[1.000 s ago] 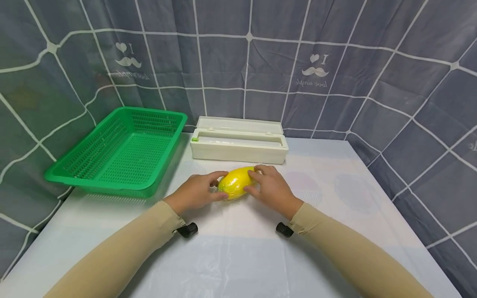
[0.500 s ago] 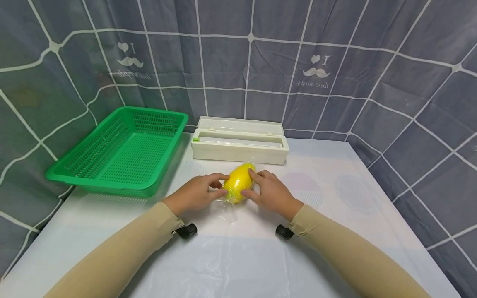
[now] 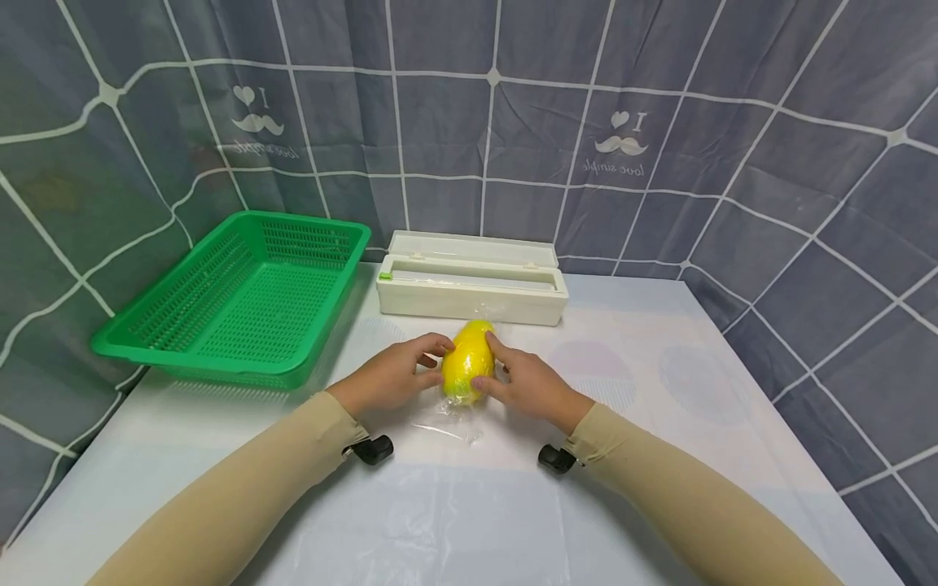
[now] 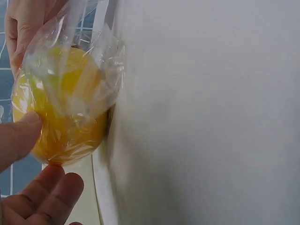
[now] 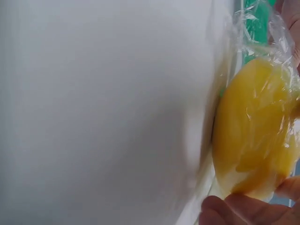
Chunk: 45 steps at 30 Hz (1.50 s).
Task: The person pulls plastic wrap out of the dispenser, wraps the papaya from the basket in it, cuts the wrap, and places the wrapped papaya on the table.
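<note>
A yellow mango (image 3: 469, 362), wrapped in clear cling film (image 3: 449, 423), lies on the table between my hands. It points away from me, with a greenish patch at its near end. Loose film spreads from both ends. My left hand (image 3: 394, 372) holds the mango's left side with thumb and fingertips. From the right, my right hand (image 3: 529, 381) grips it between thumb and fingers. Crinkled film covers the mango (image 4: 70, 126) in the left wrist view. Fingertips touch one end of the mango (image 5: 253, 131) in the right wrist view.
Behind the mango stands a long cream cling film dispenser (image 3: 472, 306), its lid up and a green slider (image 3: 385, 276) at its left end. A green perforated basket (image 3: 198, 359) sits at the left. A grey checked curtain (image 3: 440, 122) surrounds the white-covered table (image 3: 469, 521).
The mango has turned from lying slantwise to pointing away from me. Loose film now shows at its near end. Both hands have shifted slightly around it.
</note>
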{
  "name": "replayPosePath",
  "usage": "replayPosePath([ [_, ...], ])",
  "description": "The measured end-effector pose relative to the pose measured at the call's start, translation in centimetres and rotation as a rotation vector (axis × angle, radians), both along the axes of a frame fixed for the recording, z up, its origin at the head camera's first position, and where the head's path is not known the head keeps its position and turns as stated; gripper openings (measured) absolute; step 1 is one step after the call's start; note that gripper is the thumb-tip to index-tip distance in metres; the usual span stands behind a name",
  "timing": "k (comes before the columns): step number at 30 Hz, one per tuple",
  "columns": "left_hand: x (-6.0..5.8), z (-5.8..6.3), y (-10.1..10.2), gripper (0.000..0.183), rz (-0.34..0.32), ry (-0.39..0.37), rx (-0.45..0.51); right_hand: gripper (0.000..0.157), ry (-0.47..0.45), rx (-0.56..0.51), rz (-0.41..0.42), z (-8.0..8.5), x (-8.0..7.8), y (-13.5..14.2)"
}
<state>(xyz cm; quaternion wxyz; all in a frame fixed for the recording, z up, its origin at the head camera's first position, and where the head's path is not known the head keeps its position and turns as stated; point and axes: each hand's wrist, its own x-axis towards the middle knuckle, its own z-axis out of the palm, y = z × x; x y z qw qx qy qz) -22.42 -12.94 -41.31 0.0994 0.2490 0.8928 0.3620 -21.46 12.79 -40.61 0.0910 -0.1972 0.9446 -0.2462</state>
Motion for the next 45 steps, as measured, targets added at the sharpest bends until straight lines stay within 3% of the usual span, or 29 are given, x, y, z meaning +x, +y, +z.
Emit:
replayPosePath([
  [5,0.1,0.0,0.1,0.060,-0.007,0.018,-0.011,0.091,-0.090,-0.018,-0.004,0.1,0.1,-0.1],
  [10,0.3,-0.1,0.1,0.069,-0.009,0.029,-0.029,0.091,-0.110,-0.070,0.009,0.3,0.2,-0.2],
  [26,1.3,0.3,-0.1,0.066,0.008,-0.002,-0.035,0.088,-0.119,-0.053,0.134,1.2,0.3,0.4],
  [33,1.2,-0.1,-0.1,0.068,0.011,0.024,-0.053,0.093,-0.121,0.006,0.115,1.3,0.6,1.1],
  [36,1.2,0.0,-0.2,0.069,0.013,0.044,-0.087,0.087,-0.029,0.042,0.129,1.6,1.0,1.5],
  [42,1.3,0.1,-0.2,0.070,-0.025,0.124,-0.162,0.055,0.339,0.115,0.302,1.9,2.3,2.2],
  [45,1.5,0.2,-0.4,0.071,-0.054,0.175,-0.198,0.046,0.461,0.152,0.389,1.6,2.9,2.5],
])
